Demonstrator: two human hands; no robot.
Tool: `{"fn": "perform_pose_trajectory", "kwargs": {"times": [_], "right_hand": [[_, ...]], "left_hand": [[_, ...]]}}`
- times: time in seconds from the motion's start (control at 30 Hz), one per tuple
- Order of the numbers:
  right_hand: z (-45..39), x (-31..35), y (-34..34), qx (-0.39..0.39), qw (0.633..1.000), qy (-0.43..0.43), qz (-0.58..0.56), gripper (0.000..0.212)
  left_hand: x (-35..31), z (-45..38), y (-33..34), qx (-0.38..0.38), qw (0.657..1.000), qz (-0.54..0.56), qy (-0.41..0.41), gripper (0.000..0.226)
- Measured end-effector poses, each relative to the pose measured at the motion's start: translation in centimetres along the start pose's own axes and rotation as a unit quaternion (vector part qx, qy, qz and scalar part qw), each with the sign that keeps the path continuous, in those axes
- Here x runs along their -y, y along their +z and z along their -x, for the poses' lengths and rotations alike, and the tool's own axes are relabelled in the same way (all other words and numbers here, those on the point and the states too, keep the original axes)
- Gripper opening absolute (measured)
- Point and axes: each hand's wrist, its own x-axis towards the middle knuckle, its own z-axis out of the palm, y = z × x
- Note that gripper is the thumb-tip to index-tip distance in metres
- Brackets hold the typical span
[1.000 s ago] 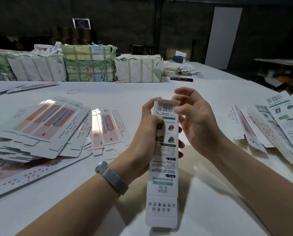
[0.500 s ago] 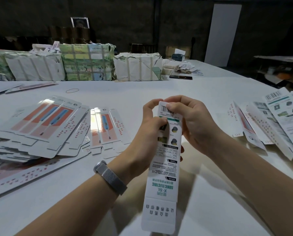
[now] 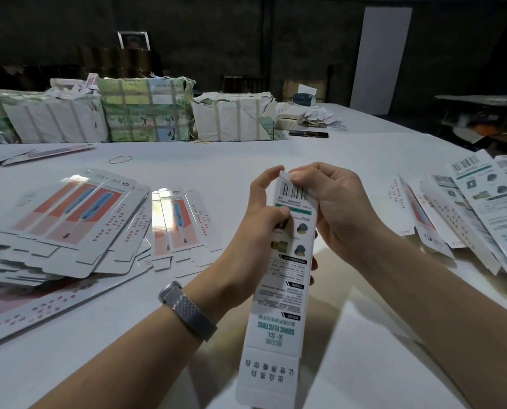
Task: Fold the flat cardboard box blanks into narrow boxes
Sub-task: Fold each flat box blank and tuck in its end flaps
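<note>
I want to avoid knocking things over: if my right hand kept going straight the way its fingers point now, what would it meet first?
The right hand points left, fingers curled over the barcoded top flap of the narrow box. Straight on, it would first meet that flap, then probably the left hand just behind it; depth is unclear.

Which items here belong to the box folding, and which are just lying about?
Job: narrow box held in left hand and right hand; flat blanks at left; more blanks at right.
Lying about: wrapped bundles, rubber band, phone, paper scraps.
</note>
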Motion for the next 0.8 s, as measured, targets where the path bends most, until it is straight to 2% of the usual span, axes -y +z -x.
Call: {"fn": "perform_pose_trajectory", "kwargs": {"times": [0.13,0.3,0.43,0.6,0.7,0.8], "right_hand": [[-0.2,0.0,-0.4,0.013,1.0,0.004,0.006,0.019],[-0.5,0.1,-1.0,0.065,0.998,0.024,0.006,0.022],[-0.6,-0.2,-1.0,0.073,0.997,0.023,0.026,0.036],[-0.3,-0.4,-0.3,0.07,0.996,0.012,0.046,0.049],[-0.1,-0.6,-0.2,0.087,0.996,0.035,0.012,0.059],[-0.2,-0.8,-0.1,0.129,0.982,0.1,-0.091,0.067]], "left_hand": [[0.1,0.1,0.1,0.005,1.0,-0.009,0.003,0.054],[0.2,0.1,-0.2,-0.008,1.0,0.007,-0.005,0.048],[0.1,0.0,-0.7,-0.028,1.0,0.009,0.003,0.034],[-0.2,0.2,-1.3,-0.039,0.999,0.0,0.017,0.03],[-0.7,0.3,-1.2,-0.052,0.998,0.001,0.023,0.03],[-1.0,-0.1,-1.0,-0.078,0.997,0.008,0.027,0.029]]}}
